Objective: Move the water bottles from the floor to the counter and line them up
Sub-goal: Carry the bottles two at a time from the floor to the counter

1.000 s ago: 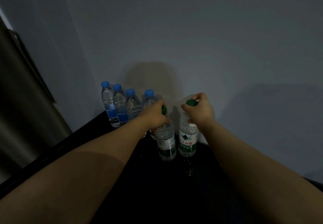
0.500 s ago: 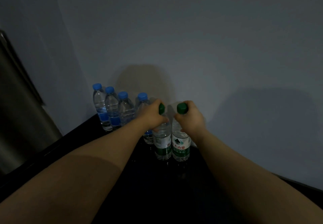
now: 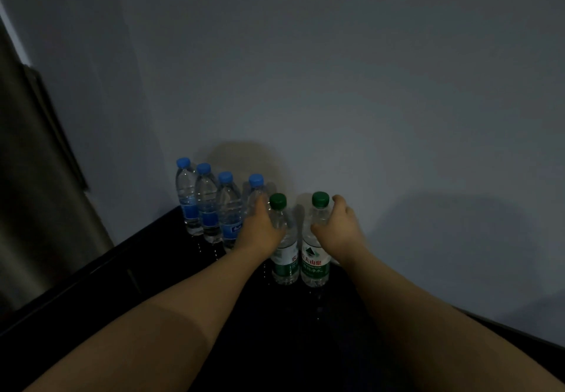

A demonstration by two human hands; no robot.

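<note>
Our left hand (image 3: 260,229) curls its fingers (image 3: 259,205) round the shoulder of the left green-capped bottle (image 3: 286,257). Our right hand (image 3: 339,226) wraps the right green-capped bottle (image 3: 316,263) likewise, though in this dimness the grips seem loose. Half a second ago both hands covered the caps, which now show. Both bottles stand upright, side by side, on the black counter (image 3: 153,269), right of four blue-capped bottles (image 3: 208,208) along the wall (image 3: 336,85). The counter runs on rightward.
</note>
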